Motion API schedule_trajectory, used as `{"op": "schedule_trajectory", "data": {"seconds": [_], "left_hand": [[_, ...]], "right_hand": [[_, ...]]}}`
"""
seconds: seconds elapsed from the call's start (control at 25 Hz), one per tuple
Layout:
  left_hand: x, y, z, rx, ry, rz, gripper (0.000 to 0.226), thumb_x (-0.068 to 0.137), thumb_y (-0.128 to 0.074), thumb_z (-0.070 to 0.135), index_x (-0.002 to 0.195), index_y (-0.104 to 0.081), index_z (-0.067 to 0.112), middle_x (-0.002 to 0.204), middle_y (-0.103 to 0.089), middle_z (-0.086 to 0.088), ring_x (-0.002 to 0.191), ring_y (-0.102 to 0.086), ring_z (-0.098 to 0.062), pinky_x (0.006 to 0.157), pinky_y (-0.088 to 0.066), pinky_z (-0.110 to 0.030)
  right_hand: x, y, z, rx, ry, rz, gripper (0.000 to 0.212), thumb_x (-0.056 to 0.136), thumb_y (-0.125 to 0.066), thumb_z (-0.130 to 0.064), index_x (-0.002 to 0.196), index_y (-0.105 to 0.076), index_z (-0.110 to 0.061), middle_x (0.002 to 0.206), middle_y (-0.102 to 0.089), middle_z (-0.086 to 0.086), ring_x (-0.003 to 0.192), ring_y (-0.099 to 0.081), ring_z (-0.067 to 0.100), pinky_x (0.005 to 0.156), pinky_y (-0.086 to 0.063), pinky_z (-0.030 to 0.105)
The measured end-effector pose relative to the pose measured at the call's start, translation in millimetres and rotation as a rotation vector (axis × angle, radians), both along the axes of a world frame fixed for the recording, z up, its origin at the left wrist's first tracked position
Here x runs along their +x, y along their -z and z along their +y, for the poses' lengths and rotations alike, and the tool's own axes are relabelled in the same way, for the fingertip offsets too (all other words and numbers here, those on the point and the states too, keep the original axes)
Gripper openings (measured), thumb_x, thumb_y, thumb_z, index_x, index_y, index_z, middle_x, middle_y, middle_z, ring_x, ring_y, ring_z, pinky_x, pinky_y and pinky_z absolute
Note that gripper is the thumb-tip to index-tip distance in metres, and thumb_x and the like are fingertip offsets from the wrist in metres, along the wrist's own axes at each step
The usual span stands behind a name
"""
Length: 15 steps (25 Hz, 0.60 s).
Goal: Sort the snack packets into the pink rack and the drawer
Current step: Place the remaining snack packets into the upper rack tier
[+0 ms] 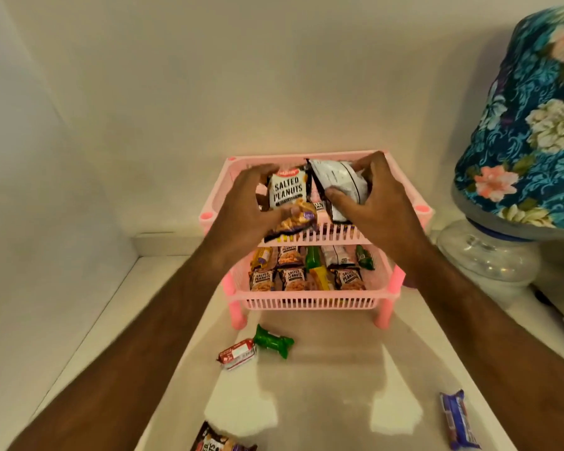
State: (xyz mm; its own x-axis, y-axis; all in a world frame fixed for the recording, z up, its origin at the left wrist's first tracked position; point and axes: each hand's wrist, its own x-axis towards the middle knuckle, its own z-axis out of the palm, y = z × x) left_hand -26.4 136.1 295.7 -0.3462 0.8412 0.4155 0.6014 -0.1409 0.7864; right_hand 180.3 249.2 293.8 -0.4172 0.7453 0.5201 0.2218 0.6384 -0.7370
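Note:
A two-tier pink rack (313,302) stands on the white counter against the wall. Over its top tier, my left hand (246,206) grips a black-and-white salted peanuts packet (287,190). My right hand (372,196) grips a silver-white packet (337,185) showing its back side, right beside the first. The lower tier holds several peanut packets (293,278) and some green and yellow ones. Loose on the counter lie a green packet (272,341), a red-and-white packet (236,353), a blue packet (458,421) and a dark peanut packet (219,442). No drawer is visible.
A water dispenser jar under a blue floral cover (531,125) stands close to the right of the rack. The wall is directly behind the rack, and a side wall runs along the left. The counter's front area holds the loose packets.

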Motion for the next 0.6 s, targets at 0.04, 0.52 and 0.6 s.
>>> {"op": "schedule_trajectory", "data": {"seconds": [0.04,0.52,0.6], "left_hand": [[-7,-10,12,0.004,-0.007,0.027,0.072,0.077,-0.085,0.037,0.138,-0.048,0.032,0.132,-0.054,0.004,0.106,-0.065,-0.008,0.076,-0.059,-0.023],[-79,-16,159,-0.185,-0.092,0.171,0.068,0.076,-0.087,0.019,0.134,-0.052,0.014,0.124,-0.060,-0.006,0.102,-0.064,-0.016,0.077,-0.055,-0.023],[-89,-8,173,-0.236,-0.072,0.173,0.068,0.076,-0.087,0.017,0.134,-0.052,0.015,0.116,-0.062,-0.003,0.088,-0.065,-0.010,0.063,-0.050,-0.013]], "right_hand": [[-6,-8,10,0.018,0.014,-0.006,0.045,0.085,-0.073,-0.053,0.111,-0.042,-0.033,0.094,-0.068,-0.010,0.072,-0.073,0.001,0.053,-0.061,0.028],[-95,-21,153,-0.032,0.070,-0.432,0.053,0.091,-0.066,-0.048,0.117,-0.036,-0.012,0.112,-0.067,0.012,0.089,-0.067,0.028,0.067,-0.053,0.038],[-109,-15,171,-0.055,0.058,-0.538,0.064,0.090,-0.068,-0.046,0.129,-0.035,-0.007,0.121,-0.065,0.016,0.099,-0.066,0.031,0.070,-0.052,0.037]]}}
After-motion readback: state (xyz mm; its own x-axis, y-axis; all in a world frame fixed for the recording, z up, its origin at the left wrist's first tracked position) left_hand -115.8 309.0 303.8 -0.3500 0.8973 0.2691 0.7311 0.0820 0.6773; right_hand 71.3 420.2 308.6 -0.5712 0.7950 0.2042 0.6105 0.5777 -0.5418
